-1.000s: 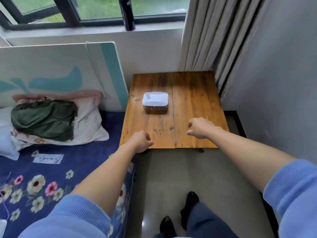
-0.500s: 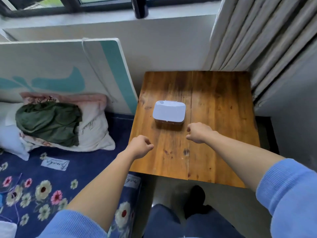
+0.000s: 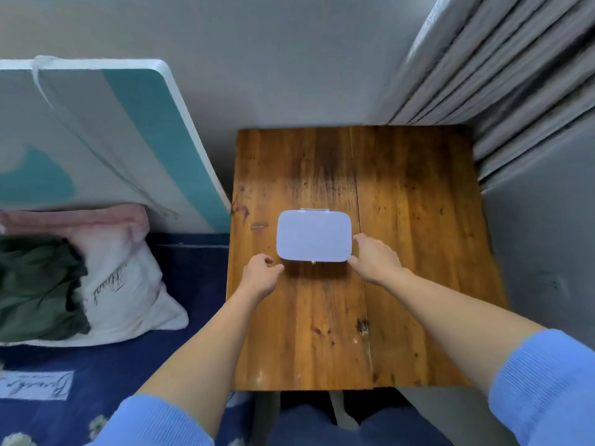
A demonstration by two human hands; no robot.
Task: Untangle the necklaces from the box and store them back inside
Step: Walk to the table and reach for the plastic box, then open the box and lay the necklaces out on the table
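Between the two hands sits the closed white box [image 3: 314,235] on the wooden tabletop [image 3: 415,226]. Left grip [image 3: 260,274] loosely curled, empty, just short of its corner; right grip [image 3: 373,256] spread, fingertips touching its side. Bed [image 3: 180,317] lies leftward, curtain [image 3: 502,75] beyond.

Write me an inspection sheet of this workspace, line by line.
Surface: wooden table, worn and stained, bare apart from the box.
Job's things: white box, lid closed, near the table's middle; necklaces not visible.
Clutter: nothing seen on the table.
Hands: left hand at the box's near-left corner, right hand against its right side; both open, contact unclear.
Cables: nothing seen.
Surroundings: grey curtain to the right, leaning board, pillow and green garment on the bed to the left.
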